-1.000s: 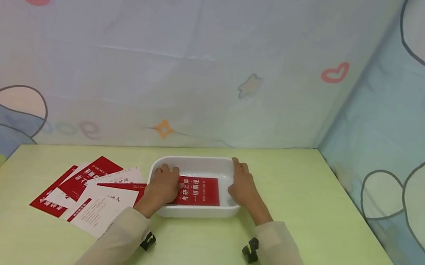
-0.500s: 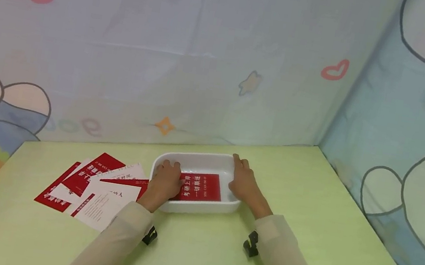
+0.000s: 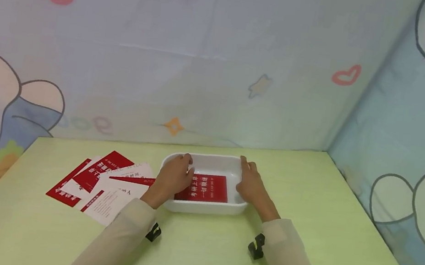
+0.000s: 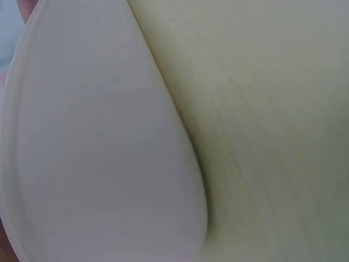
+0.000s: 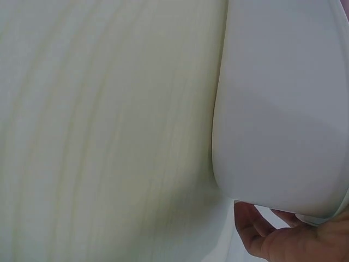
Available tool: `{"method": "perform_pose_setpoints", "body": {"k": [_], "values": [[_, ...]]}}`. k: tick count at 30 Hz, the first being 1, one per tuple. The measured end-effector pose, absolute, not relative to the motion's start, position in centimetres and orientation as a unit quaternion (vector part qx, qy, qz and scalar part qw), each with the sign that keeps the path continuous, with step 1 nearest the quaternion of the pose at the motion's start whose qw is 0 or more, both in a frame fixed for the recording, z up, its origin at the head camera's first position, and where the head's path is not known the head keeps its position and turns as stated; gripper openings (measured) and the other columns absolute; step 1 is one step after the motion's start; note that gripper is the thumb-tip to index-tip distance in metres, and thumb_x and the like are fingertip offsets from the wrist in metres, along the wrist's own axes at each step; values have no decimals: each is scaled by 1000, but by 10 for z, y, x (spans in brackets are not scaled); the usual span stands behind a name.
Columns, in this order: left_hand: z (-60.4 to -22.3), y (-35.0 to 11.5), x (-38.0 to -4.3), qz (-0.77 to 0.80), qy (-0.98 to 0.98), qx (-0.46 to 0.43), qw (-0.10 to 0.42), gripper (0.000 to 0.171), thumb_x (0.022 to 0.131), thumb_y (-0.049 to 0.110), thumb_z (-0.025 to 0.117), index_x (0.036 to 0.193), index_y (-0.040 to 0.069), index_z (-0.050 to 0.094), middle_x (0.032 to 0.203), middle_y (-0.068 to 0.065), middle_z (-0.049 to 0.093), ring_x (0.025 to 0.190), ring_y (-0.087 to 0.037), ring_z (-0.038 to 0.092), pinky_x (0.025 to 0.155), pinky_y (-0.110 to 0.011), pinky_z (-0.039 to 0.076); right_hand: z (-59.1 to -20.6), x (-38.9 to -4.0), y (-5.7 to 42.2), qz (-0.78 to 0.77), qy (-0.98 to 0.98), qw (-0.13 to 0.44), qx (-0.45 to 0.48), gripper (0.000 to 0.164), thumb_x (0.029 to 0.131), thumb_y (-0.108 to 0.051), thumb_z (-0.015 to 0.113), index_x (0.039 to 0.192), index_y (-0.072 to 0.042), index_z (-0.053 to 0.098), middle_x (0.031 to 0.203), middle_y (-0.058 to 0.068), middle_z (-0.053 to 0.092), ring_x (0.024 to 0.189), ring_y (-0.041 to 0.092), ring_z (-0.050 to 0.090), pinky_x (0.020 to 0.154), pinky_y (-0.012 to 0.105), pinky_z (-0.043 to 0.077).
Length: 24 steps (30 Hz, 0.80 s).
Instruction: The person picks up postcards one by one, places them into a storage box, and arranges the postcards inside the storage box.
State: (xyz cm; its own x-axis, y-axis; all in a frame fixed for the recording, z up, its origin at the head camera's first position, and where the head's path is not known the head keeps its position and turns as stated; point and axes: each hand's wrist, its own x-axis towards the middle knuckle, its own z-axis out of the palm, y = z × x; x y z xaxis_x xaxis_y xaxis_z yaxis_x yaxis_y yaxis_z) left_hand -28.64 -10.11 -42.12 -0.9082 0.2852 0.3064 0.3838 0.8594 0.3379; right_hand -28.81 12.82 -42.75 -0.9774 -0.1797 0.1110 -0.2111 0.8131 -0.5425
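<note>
A white rectangular tray (image 3: 221, 209) with rounded corners stands on the table, seen from outside in both wrist views. Inside lies a red card (image 3: 209, 188) printed with white characters. My right hand (image 3: 251, 187) grips the tray's right end, fingers around the rim; the right wrist view catches its fingers (image 5: 283, 240) at the wall. My left hand (image 3: 174, 175) is over the tray's left end, thumb and forefinger apart above the red card, which it partly covers. Nothing shows between those fingers. In the left wrist view the tray wall (image 4: 109, 136) hides most of that hand.
Several red and white cards (image 3: 106, 206) lie fanned and overlapping on the pale green table (image 3: 201, 256), left of the tray and close to my left forearm. A patterned cloth backdrop (image 3: 143, 70) rises behind the table and along the right side.
My left hand has lifted slightly from the card inside the tray, and its fingers have spread. My right hand keeps its grip on the rim. The head view has swung a little left.
</note>
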Motion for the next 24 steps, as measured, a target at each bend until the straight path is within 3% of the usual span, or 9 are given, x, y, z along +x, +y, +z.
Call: {"method": "perform_pose_setpoints", "body": {"k": [7,17,24], "values": [[-417,-105,-283,-212,-958,-157,115,22,93,18,55,107,2,58,94,-11,60,74,-18,52,61,-35,50,-423,-287,127,294,-950,22,101,80,74,12,49,146,5,14,136,33,32,103,42,49,86,51,46],[-414,-121,-279,-224,-952,-138,157,21,94,20,54,106,3,57,99,-15,56,88,-26,50,63,-39,51,-425,-286,128,279,-953,29,112,78,74,11,49,145,8,15,134,35,32,100,44,50,84,52,47],[-414,-136,-279,-228,-950,-115,178,23,94,23,52,102,2,56,96,-15,57,81,-25,52,60,-39,51,-427,-289,129,272,-956,32,108,79,74,9,50,145,7,15,134,35,33,102,45,50,85,53,47]]}}
